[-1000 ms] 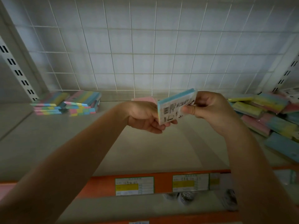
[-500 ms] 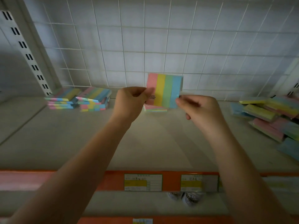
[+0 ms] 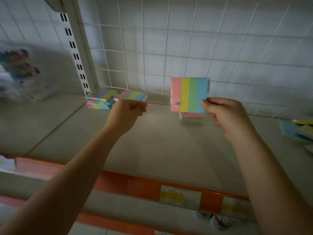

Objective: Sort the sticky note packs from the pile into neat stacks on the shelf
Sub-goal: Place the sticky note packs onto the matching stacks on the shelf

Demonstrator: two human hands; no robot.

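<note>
Striped pink, yellow, green and blue, the sticky note pack (image 3: 189, 94) stands upright in the air above the shelf (image 3: 152, 141), pinched at its lower right corner by my right hand (image 3: 225, 116). My left hand (image 3: 126, 112) is curled into a loose fist holding nothing, near the two stacks (image 3: 115, 99) at far left. Light and stiff but film-wrapped and probably slick, so I'd grip its edges to lay it flat.

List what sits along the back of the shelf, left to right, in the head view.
Two stacks of sticky note packs → left hand → held pack → right hand → loose pile.
</note>
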